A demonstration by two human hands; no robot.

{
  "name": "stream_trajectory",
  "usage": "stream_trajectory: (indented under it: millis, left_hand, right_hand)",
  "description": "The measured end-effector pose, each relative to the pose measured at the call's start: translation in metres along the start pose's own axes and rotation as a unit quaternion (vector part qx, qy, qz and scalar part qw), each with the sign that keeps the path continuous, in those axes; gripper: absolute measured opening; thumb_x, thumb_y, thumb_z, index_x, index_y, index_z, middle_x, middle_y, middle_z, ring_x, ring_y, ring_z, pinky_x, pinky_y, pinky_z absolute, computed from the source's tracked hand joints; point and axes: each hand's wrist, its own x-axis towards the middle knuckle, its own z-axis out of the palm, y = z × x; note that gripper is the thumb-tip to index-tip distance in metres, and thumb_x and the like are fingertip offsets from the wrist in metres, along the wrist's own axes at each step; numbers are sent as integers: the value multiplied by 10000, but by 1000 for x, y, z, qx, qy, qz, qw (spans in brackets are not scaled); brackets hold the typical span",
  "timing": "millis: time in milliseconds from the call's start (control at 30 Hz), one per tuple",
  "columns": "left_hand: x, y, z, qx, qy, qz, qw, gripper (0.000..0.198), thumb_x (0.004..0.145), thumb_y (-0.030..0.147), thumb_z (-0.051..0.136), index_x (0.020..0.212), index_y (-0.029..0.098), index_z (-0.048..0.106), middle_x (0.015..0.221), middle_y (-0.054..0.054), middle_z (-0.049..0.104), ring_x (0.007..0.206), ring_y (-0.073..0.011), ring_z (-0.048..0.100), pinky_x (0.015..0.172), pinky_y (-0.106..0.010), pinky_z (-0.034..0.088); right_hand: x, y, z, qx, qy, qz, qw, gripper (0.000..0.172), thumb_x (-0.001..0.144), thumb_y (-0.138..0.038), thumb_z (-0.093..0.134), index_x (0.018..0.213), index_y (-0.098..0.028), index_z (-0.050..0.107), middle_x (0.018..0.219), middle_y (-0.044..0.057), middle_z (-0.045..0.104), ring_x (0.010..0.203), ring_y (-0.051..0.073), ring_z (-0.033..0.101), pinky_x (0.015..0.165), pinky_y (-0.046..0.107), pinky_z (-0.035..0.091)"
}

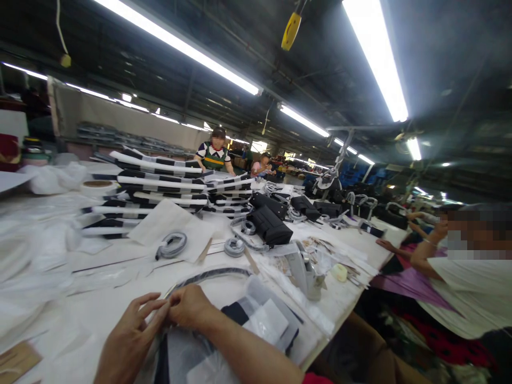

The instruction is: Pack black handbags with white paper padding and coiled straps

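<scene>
Both of my hands meet on a dark bag strap, which looks wrapped in clear film and arches over the near table. My left hand pinches it from the left with thumb and fingers together. From the other side, my right hand grips the same spot, its fingers curled. What exactly lies between the fingertips is partly hidden. Below and right of my hands is a dark bag, covered in part by translucent sheets and a white packet. My right forearm crosses in front of it.
Coiled wrapped straps, black bags and a tape dispenser lie beyond my hands. Stacked black-and-white wrapped pieces stand at the back left. A co-worker sits at the right; other people work farther back.
</scene>
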Motion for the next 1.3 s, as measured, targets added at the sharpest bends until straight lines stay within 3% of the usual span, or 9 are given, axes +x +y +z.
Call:
stream_trajectory:
  millis: [167, 267, 367, 500, 567, 700, 833, 1133, 1300]
  left_hand:
    - [-6, 34, -7, 33, -33, 0, 999, 383, 927, 482, 393, 971, 295, 724, 1185, -28, 674, 791, -158, 709, 533, -193, 529]
    - [-5, 48, -11, -8, -39, -33, 999, 346, 917, 452, 419, 1016, 287, 707, 1213, -33, 665, 865, -170, 713, 666, -214, 569]
    - [0, 51, -14, -86, -35, -145, 985, 426, 864, 507, 468, 1130, 228, 648, 1047, -84, 715, 793, -212, 717, 709, -299, 591]
    - [7, 46, -18, -215, -89, -390, 891, 702, 724, 580, 622, 1273, 159, 500, 782, -61, 715, 533, -222, 666, 484, -329, 563]
    - [11, 44, -18, -260, -117, -438, 852, 684, 647, 594, 676, 1153, 147, 560, 761, -67, 711, 571, -235, 681, 479, -323, 561]
    - [13, 42, -19, -271, -156, -432, 846, 612, 558, 673, 693, 871, 151, 638, 560, -32, 643, 550, -225, 663, 498, -302, 550]
    - [10, 40, -20, -274, -145, -404, 861, 603, 567, 729, 663, 767, 161, 636, 539, -22, 626, 545, -204, 644, 491, -276, 531]
    - [8, 38, -17, -288, -146, -398, 859, 572, 597, 695, 661, 775, 152, 652, 546, -12, 612, 521, -169, 601, 447, -228, 462]
    - [8, 35, -18, -283, -114, -400, 864, 509, 637, 657, 625, 717, 154, 639, 560, -1, 605, 489, -141, 555, 458, -232, 449]
  right_hand:
    - [1, 3, 5, 78, 33, 11, 996, 254, 609, -80, 635, 830, -187, 699, 495, -81, 524, 471, 104, 510, 482, 204, 390]
    - [-1, 2, 5, 145, 28, 16, 989, 147, 648, -135, 598, 780, -169, 652, 449, -82, 501, 414, 95, 475, 437, 198, 368]
    - [-3, 0, 4, 188, 15, 14, 982, 117, 643, -222, 640, 742, -171, 605, 462, -70, 538, 397, 96, 482, 394, 194, 354]
    - [-5, 1, 4, 215, 13, 9, 976, 219, 611, -323, 695, 733, -173, 592, 484, -64, 560, 386, 94, 492, 365, 189, 359]
    - [-5, 2, 5, 222, 16, 1, 975, 237, 603, -347, 702, 719, -171, 594, 495, -55, 573, 387, 96, 499, 360, 192, 371]
    - [-4, 4, 5, 227, 15, -5, 974, 237, 603, -360, 702, 705, -170, 602, 511, -44, 591, 389, 97, 507, 366, 198, 397]
    - [-4, 4, 5, 224, 14, -10, 975, 283, 601, -408, 715, 699, -166, 604, 508, -40, 585, 399, 102, 512, 372, 206, 408]
    - [-8, 0, 6, 184, 19, -2, 983, 338, 600, -465, 716, 713, -165, 608, 528, -35, 583, 440, 114, 538, 407, 217, 426]
    - [-10, 0, 6, 146, 23, -33, 989, 254, 680, -411, 669, 743, -166, 653, 554, -31, 587, 481, 111, 546, 448, 213, 417]
